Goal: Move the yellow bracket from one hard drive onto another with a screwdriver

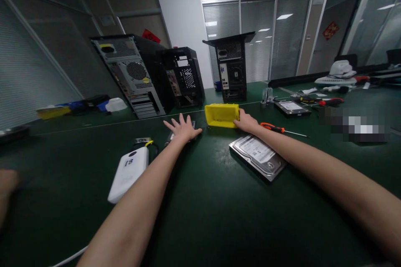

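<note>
My right hand (246, 121) grips the right end of a yellow plastic tray (222, 116), which is tipped on its side with its hollow facing me. Fingers spread, my left hand (184, 128) reaches over a small metallic object (171, 137) on the green table; the hand mostly covers it, so I cannot tell its kind. Under my right forearm lies a hard drive (257, 155), label up. Just beyond that forearm is a screwdriver (272, 127) with an orange and black handle. A white power bank (129, 173) marked 18 sits left of my left forearm.
Computer cases (147, 79) stand along the back, one more (232, 71) with its top panel raised. At right are another hard drive (291, 107), red-handled pliers (331, 102) and a clear container (267, 95). Another person's hand (8, 181) shows at the left edge.
</note>
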`<state>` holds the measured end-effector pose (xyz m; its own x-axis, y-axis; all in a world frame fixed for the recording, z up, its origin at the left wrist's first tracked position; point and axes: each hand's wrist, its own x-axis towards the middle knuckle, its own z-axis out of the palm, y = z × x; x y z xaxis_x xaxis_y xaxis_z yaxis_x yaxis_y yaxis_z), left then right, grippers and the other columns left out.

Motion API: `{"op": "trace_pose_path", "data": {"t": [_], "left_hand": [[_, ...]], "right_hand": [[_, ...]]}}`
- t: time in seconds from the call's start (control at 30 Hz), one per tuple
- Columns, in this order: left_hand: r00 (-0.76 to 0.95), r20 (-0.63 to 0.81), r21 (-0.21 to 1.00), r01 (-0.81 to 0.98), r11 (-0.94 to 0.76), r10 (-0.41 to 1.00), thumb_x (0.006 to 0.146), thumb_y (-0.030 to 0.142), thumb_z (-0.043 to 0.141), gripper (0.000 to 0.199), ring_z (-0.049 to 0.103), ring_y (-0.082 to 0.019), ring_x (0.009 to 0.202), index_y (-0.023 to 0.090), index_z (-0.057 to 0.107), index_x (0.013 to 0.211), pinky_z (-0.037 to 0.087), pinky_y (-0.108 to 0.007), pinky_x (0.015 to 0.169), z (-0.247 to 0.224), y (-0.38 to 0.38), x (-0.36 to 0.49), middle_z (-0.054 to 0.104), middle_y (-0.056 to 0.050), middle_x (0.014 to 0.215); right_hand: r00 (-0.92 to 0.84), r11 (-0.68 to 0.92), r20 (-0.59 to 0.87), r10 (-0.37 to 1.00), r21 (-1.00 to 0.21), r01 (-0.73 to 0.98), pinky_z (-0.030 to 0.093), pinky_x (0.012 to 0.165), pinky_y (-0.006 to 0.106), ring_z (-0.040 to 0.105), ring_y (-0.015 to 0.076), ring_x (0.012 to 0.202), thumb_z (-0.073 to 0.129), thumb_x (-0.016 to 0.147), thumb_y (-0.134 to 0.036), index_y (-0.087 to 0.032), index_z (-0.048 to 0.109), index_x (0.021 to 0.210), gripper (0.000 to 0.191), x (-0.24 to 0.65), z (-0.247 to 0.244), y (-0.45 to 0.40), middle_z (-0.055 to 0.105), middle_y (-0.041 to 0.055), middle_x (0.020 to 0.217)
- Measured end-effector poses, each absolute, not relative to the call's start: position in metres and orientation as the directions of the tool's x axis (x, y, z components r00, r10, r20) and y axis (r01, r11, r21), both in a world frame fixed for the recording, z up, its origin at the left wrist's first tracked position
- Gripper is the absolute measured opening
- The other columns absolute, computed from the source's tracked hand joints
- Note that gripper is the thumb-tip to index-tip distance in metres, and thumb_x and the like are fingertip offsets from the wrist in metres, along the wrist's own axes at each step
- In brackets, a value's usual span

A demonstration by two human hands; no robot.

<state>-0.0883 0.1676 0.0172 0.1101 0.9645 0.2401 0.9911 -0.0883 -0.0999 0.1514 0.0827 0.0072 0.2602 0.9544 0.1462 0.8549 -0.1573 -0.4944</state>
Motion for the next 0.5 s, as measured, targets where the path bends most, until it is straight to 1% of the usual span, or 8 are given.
{"op": "trace_pose_path", "data": {"t": [0.07,0.1,0.13,0.2,0.3,0.4,0.5], "left_hand": [[0.232,0.23,-0.181,0.964,-0.193,0.945,0.075,0.058,0.046,0.072,0.009,-0.045,0.135,0.018,0.042,0.134,-0.011,-0.066,0.1,0.016,0.179,-0.079,0.024,-0.015,0.149],[0.295,0.178,-0.208,0.944,-0.257,0.939,0.078,0.052,0.044,0.062,0.013,-0.041,0.136,0.017,0.048,0.13,-0.01,-0.064,0.102,0.015,0.185,-0.075,0.031,-0.015,0.145],[0.352,0.136,-0.219,0.922,-0.319,0.926,0.081,0.046,0.042,0.057,0.02,-0.037,0.135,0.016,0.05,0.128,-0.009,-0.06,0.105,0.014,0.191,-0.071,0.036,-0.015,0.143],[0.406,0.106,-0.213,0.901,-0.379,0.908,0.083,0.04,0.038,0.054,0.03,-0.032,0.133,0.015,0.046,0.131,-0.006,-0.054,0.108,0.011,0.203,-0.063,0.039,-0.015,0.141],[0.459,0.086,-0.211,0.876,-0.434,0.884,0.086,0.035,0.033,0.054,0.032,-0.028,0.133,0.016,0.039,0.136,-0.005,-0.05,0.109,0.008,0.215,-0.056,0.038,-0.013,0.142],[0.511,0.049,-0.211,0.845,-0.491,0.858,0.085,0.029,0.034,0.051,0.037,-0.022,0.13,0.021,0.041,0.135,-0.004,-0.045,0.11,0.007,0.218,-0.053,0.045,-0.009,0.138],[0.558,0.092,-0.254,0.814,-0.522,0.825,0.085,0.027,0.034,0.047,0.049,-0.022,0.121,0.026,0.048,0.13,-0.006,-0.045,0.11,0.007,0.213,-0.053,0.059,-0.006,0.124]], "right_hand": [[0.272,-0.172,0.144,0.951,-0.485,0.857,0.044,0.085,0.042,0.057,0.0308,0.107,0.043,0.083,-0.039,-0.014,0.035,0.128,0.053,0.155,0.009,0.082,0.058,0.0164,0.12],[0.279,-0.181,0.141,0.95,-0.48,0.858,0.045,0.085,0.042,0.057,0.0306,0.107,0.043,0.083,-0.038,-0.014,0.038,0.127,0.05,0.156,0.01,0.082,0.059,0.0163,0.119],[0.288,-0.192,0.138,0.948,-0.474,0.859,0.045,0.085,0.041,0.057,0.0303,0.107,0.042,0.083,-0.037,-0.014,0.041,0.124,0.047,0.158,0.011,0.082,0.059,0.0161,0.118],[0.307,-0.214,0.135,0.942,-0.461,0.861,0.045,0.085,0.04,0.057,0.0296,0.107,0.04,0.084,-0.034,-0.015,0.047,0.12,0.041,0.162,0.013,0.082,0.06,0.0155,0.118],[0.331,-0.241,0.133,0.934,-0.448,0.861,0.046,0.083,0.038,0.058,0.0288,0.106,0.039,0.085,-0.032,-0.016,0.053,0.114,0.036,0.166,0.015,0.081,0.06,0.0149,0.116],[0.365,-0.274,0.136,0.921,-0.44,0.855,0.047,0.081,0.038,0.059,0.0291,0.105,0.038,0.085,-0.032,-0.015,0.056,0.111,0.036,0.169,0.015,0.079,0.061,0.0159,0.114],[0.385,-0.294,0.136,0.913,-0.437,0.85,0.047,0.082,0.039,0.059,0.03,0.105,0.037,0.086,-0.032,-0.014,0.056,0.112,0.037,0.171,0.015,0.077,0.06,0.0166,0.115]]}}
